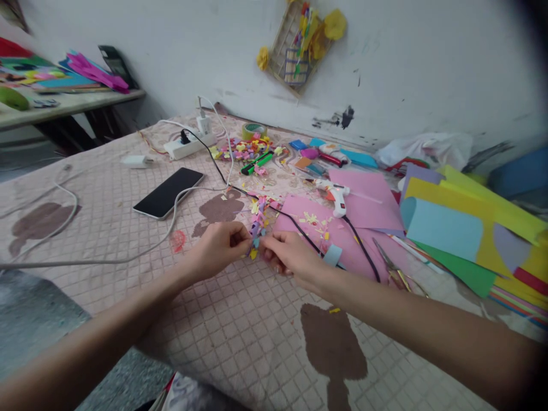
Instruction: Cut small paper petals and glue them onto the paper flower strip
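Note:
A narrow stem covered in small paper flowers (258,217) in pink, purple, blue and yellow stands out between my hands. My left hand (222,246) is closed in a pinch at its lower left side. Fingers of my right hand (293,256) are pinched together at the right side, touching a light blue paper piece near the lower end. Exactly what the right fingertips hold is hidden. Beyond the stem lies a pink paper sheet (295,220) scattered with paper bits. A black cord (295,224) crosses behind my right hand.
A white glue gun (336,194) rests on pink paper, with scissors (396,271) nearer me. Coloured sheets (449,222) lie at right. A phone (169,193), power strip (190,145), green cutter (257,162), tape roll (254,131) and loose paper flowers (240,149) sit left and behind.

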`<state>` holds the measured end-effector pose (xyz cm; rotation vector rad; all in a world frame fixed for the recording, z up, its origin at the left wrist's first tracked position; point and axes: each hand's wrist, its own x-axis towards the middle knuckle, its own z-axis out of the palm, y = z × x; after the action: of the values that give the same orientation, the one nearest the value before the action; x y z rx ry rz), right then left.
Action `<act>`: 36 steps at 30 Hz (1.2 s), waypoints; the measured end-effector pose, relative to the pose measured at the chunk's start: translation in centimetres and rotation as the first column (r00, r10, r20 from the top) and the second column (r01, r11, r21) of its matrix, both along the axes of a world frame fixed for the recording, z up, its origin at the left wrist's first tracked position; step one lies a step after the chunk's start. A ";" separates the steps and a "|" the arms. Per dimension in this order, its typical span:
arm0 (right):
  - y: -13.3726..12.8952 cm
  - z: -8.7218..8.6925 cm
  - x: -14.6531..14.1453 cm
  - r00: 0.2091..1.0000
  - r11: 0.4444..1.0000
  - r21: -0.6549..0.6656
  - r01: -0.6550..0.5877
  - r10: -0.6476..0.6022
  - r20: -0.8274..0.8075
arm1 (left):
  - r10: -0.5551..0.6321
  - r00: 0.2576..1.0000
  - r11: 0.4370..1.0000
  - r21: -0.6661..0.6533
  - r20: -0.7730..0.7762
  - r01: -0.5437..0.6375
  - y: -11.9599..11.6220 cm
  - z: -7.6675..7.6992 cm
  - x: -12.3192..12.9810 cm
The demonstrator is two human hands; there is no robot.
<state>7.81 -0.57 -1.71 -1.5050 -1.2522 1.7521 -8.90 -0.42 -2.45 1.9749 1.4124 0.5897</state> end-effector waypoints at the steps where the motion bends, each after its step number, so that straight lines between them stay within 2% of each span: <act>1: -0.1 0.1 0.3 1.000 1.000 0.006 0.008 -0.008 -0.010 | 0.001 1.000 1.000 -0.006 -0.001 -0.001 0.0 0.0 0.0; 6: -1.0 1.1 2.1 0.997 0.997 0.024 0.068 -0.068 -0.029 | 0.008 1.000 1.000 -0.023 0.004 -0.008 0.0 0.1 -0.3; 9: -1.7 1.4 3.1 0.997 0.998 0.009 0.064 -0.064 -0.032 | 0.009 1.000 1.000 -0.024 0.015 -0.009 0.0 0.1 -0.4; 18: -3.2 0.4 5.8 0.988 0.999 -0.001 0.040 -0.040 -0.150 | 0.021 0.999 0.999 -0.044 0.036 -0.020 -0.3 0.4 -0.6; 23: -4.2 0.5 7.0 0.986 0.999 0.019 0.044 -0.041 -0.164 | 0.071 0.996 0.995 -0.067 0.051 -0.067 -0.7 1.1 -1.4; 30: -5.3 0.6 8.4 0.998 0.972 0.227 -0.059 0.066 -0.023 | 0.164 0.984 0.985 -0.072 0.070 -0.159 -1.4 2.8 -2.7; 33: -5.7 0.5 9.1 0.989 0.922 0.364 -0.131 0.095 0.114 | 0.201 0.977 0.978 -0.069 0.076 -0.196 -1.7 3.2 -3.1; 36: -5.9 0.7 9.8 0.970 0.852 0.498 -0.163 0.045 0.241 | 0.195 0.977 0.980 -0.060 0.091 -0.190 -2.2 3.4 -3.2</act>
<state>17.57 -6.43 -1.00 -1.3454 -1.7766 1.1813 -12.11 -2.64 0.93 1.7574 1.5538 0.7178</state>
